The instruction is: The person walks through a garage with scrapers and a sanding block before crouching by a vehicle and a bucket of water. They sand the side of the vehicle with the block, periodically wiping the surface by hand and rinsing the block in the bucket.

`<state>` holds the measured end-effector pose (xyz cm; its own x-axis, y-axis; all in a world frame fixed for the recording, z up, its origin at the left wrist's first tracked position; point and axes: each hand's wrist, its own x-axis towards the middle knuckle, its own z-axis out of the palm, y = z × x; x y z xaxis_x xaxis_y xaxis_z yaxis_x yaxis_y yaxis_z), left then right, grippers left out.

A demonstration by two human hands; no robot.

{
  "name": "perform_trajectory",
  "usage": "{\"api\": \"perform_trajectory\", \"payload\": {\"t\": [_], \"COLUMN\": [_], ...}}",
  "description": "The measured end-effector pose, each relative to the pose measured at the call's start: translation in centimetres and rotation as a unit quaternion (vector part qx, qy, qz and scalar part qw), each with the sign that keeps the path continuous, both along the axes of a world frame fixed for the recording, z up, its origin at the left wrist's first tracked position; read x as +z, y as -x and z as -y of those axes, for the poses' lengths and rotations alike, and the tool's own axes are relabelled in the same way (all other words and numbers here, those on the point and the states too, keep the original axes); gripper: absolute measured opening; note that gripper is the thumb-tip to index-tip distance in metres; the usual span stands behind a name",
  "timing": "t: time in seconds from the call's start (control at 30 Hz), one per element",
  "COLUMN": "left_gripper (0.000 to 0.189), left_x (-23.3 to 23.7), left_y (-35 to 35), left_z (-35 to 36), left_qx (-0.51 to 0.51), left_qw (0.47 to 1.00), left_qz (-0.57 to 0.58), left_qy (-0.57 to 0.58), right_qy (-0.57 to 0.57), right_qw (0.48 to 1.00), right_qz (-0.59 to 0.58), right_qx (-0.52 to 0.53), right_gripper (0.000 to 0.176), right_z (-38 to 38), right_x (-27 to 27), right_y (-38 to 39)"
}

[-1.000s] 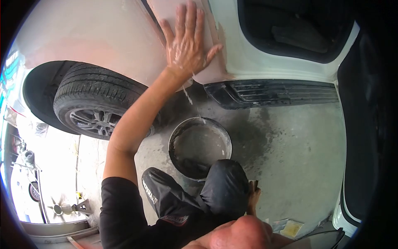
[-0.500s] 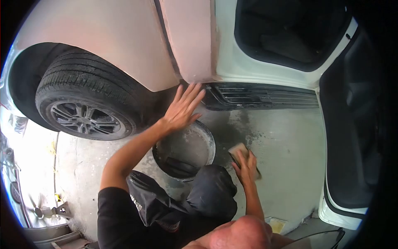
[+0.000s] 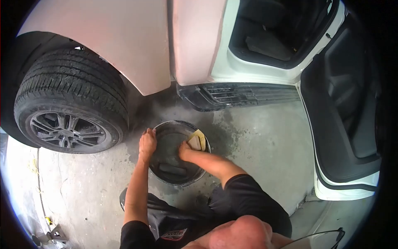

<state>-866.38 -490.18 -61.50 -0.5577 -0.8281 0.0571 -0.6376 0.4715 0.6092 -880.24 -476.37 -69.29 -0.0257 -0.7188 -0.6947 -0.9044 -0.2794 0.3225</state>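
A round, dark bucket [image 3: 199,176] of murky grey water stands on the floor in front of my knees. At its left side my left hand [image 3: 148,143] is closed over the rim, fingers curled inward. My right hand [image 3: 185,151] reaches across inside the bucket. Its fingers are closed on a sanding block [image 3: 197,142] with yellowish paper, tilted near the right inner wall; the fingertips are partly hidden. A dark, oblong object [image 3: 172,169] lies in the water at the near side.
Ahead stands a vehicle with a pinkish-white body panel [image 3: 112,45]. Its tyre [image 3: 70,95] is to the left and a black running board [image 3: 240,95] is beyond the bucket. An open door [image 3: 344,108] bounds the right side. Wet patches mark the concrete floor [image 3: 265,141].
My left hand has come down from beside the body panel to the bucket's rim. My right hand has carried the sanding block from the right of the bucket into it. The view has shifted.
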Motion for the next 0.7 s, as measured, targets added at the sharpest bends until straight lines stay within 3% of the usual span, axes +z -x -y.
{"api": "perform_trajectory", "payload": {"t": [0.07, 0.1, 0.2, 0.3, 0.4, 0.47, 0.5, 0.57, 0.67, 0.7], "left_gripper": [0.040, 0.040, 0.041, 0.042, 0.042, 0.043, 0.043, 0.042, 0.042, 0.042], "left_x": [0.9, 0.9, 0.8, 1.2, 1.5, 1.5, 1.0, 0.8, 1.2, 1.6], "left_y": [0.0, 0.2, -0.1, 0.0, -0.5, -0.6, -0.6, -0.4, 0.0, 0.0], "left_z": [-0.4, -0.4, -0.2, -0.4, -0.5, -0.3, -0.1, 0.2, 0.6, 0.5], "left_qx": [0.008, 0.009, 0.013, 0.005, 0.002, -0.004, -0.005, -0.014, -0.026, -0.026], "left_qw": [1.000, 0.999, 0.998, 0.997, 0.995, 0.995, 0.995, 0.994, 0.992, 0.992], "left_qz": [0.009, 0.012, 0.027, 0.037, 0.055, 0.052, 0.042, 0.054, 0.062, 0.064], "left_qy": [-0.028, -0.034, -0.051, -0.066, -0.080, -0.086, -0.087, -0.095, -0.105, -0.107], "right_qy": [-0.038, -0.089, -0.098, -0.196, 0.009, 0.076, 0.148, 0.324, 0.610, 0.685], "right_qw": [0.999, 0.989, 0.990, 0.977, 0.991, 0.989, 0.971, 0.888, 0.654, 0.603], "right_qz": [-0.023, -0.044, 0.069, 0.020, 0.026, 0.013, 0.085, 0.206, 0.322, 0.303], "right_qx": [-0.007, -0.110, -0.079, -0.081, -0.131, -0.123, -0.167, -0.253, -0.310, -0.273], "right_gripper": [0.039, 0.040, 0.040, 0.040, 0.040, 0.041, 0.042, 0.048, 0.056, 0.058], "right_z": [-0.4, -0.6, -3.0, -1.4, -1.8, -1.7, -2.0, -3.1, -3.1, -2.6], "right_x": [-6.9, -9.7, -13.0, 1.6, 4.9, 9.9, 12.8, 18.7, 24.0, 26.0], "right_y": [-0.1, -0.6, -1.0, -3.3, -3.0, -2.6, -2.3, -2.3, -2.5, -2.3]}}
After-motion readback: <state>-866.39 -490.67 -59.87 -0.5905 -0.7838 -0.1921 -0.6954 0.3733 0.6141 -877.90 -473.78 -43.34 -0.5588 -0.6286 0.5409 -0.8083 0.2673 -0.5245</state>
